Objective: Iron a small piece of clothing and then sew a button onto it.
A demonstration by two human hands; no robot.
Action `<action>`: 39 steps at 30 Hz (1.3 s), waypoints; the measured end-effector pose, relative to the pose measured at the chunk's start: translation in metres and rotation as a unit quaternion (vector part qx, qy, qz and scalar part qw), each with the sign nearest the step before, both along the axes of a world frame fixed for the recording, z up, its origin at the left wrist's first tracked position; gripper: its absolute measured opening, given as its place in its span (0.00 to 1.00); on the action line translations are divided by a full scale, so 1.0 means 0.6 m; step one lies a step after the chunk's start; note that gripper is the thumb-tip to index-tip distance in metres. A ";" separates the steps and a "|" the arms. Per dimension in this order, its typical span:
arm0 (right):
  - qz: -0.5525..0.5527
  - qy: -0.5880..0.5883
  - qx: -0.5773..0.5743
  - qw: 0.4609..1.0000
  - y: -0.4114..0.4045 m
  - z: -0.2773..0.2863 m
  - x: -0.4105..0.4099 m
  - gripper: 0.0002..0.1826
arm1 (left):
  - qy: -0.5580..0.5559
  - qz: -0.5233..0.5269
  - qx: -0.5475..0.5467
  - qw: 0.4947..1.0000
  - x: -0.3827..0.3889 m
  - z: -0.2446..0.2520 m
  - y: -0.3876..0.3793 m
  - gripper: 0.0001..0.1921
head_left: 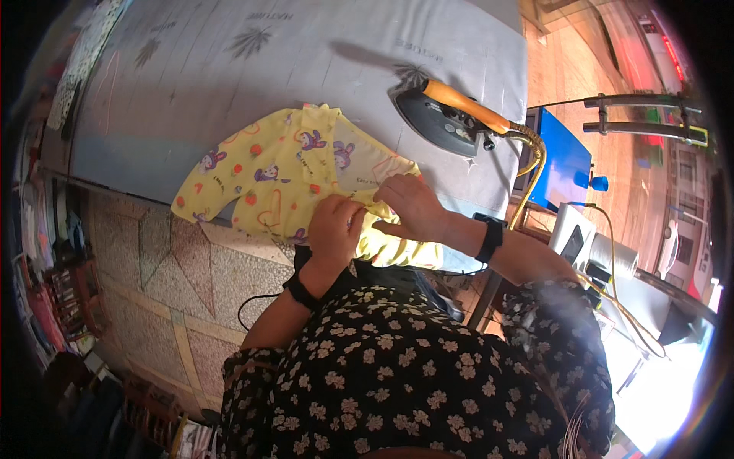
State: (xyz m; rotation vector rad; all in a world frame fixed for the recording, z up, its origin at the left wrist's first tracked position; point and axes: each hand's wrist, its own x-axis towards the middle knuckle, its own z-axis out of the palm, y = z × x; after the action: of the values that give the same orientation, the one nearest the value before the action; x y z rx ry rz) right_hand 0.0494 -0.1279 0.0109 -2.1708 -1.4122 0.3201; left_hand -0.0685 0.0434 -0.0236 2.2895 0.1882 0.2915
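Observation:
A small yellow shirt (281, 166) printed with purple rabbits, hearts and strawberries lies spread at the near edge of the ironing table. Its collar points away from me, and one sleeve stretches to the left. My left hand (338, 228) grips the front of the shirt, with the fingertips folded into the fabric. Close beside it, my right hand (410, 207) pinches the edge of the same front panel between thumb and fingers. The cloth under both hands is bunched, and part of it hangs toward my body. Exactly what the fingertips hold is hidden.
A steam iron (441, 117) with an orange handle rests beyond my right hand, its hose (536, 149) curving over the right edge of the grey-covered table (229, 74). Right of the table stands a blue box (559, 158). Clothes and wooden racks (74, 298) line the left.

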 end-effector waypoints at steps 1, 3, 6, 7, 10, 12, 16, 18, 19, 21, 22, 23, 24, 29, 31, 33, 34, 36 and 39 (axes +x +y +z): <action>-0.012 0.000 0.028 1.000 0.006 -0.005 -0.004 0.17 | -0.017 -0.010 -0.018 1.000 0.001 0.003 -0.001 0.10; 0.023 -0.013 0.030 0.999 0.007 -0.025 0.007 0.14 | -0.033 -0.018 -0.035 0.999 -0.001 0.008 0.000 0.10; 0.084 -0.023 0.017 0.996 0.002 -0.031 0.028 0.11 | -0.020 -0.012 0.017 1.000 -0.015 0.011 0.005 0.11; 0.112 -0.021 0.000 0.994 0.001 -0.027 0.033 0.11 | -0.026 -0.026 0.017 0.999 -0.018 0.010 0.010 0.12; 0.114 -0.021 -0.015 0.993 -0.001 -0.033 0.036 0.11 | -0.040 -0.059 0.032 0.997 -0.024 0.007 0.018 0.14; 0.117 -0.021 -0.011 0.993 -0.001 -0.033 0.037 0.11 | -0.048 -0.080 0.048 0.995 -0.025 0.007 0.021 0.15; 0.139 0.022 0.035 0.989 -0.004 -0.026 0.031 0.07 | -0.085 -0.140 0.123 0.979 -0.023 0.018 0.022 0.15; 0.144 0.028 0.039 0.988 -0.006 -0.019 0.035 0.07 | -0.082 -0.155 0.140 0.975 -0.025 0.021 0.020 0.15; 0.108 0.051 0.051 0.992 -0.010 -0.018 0.041 0.06 | -0.077 -0.163 0.131 0.975 -0.026 0.020 0.020 0.14; 0.071 0.074 0.062 0.993 -0.013 -0.012 0.050 0.06 | -0.072 -0.172 0.122 0.975 -0.026 0.019 0.019 0.14; 0.046 0.087 0.054 0.994 -0.012 -0.007 0.053 0.05 | -0.077 -0.166 0.115 0.976 -0.025 0.017 0.019 0.14; 0.021 0.099 0.046 0.994 -0.012 -0.004 0.055 0.05 | -0.082 -0.161 0.108 0.978 -0.025 0.016 0.019 0.15; 0.010 0.115 0.055 0.992 -0.011 -0.007 0.051 0.05 | -0.082 -0.162 0.107 0.977 -0.025 0.015 0.018 0.15; -0.014 0.156 -0.008 0.988 0.003 -0.020 0.029 0.04 | -0.060 -0.118 0.083 0.988 -0.026 0.011 0.013 0.15; 0.004 0.122 -0.022 0.992 0.013 -0.026 0.028 0.05 | -0.058 -0.139 0.082 0.985 -0.023 0.013 0.019 0.15; 0.016 0.120 -0.012 0.993 0.016 -0.029 0.026 0.06 | -0.056 -0.159 0.081 0.982 -0.023 0.014 0.022 0.15; 0.028 0.117 -0.003 0.993 0.018 -0.030 0.024 0.08 | -0.049 -0.168 0.092 0.980 -0.025 0.013 0.022 0.16; 0.030 0.107 -0.019 0.994 0.020 -0.031 0.020 0.07 | -0.041 -0.176 0.103 0.978 -0.026 0.011 0.023 0.17; 0.036 0.096 -0.036 0.994 0.024 -0.033 0.019 0.08 | -0.056 -0.190 0.120 0.973 -0.028 0.008 0.025 0.19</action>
State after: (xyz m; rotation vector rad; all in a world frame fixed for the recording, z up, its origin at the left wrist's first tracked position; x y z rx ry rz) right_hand 0.0607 -0.1135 -0.0089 -2.0856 -1.3926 0.5986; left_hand -0.0853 0.0585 -0.0188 2.4777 -0.3584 0.2520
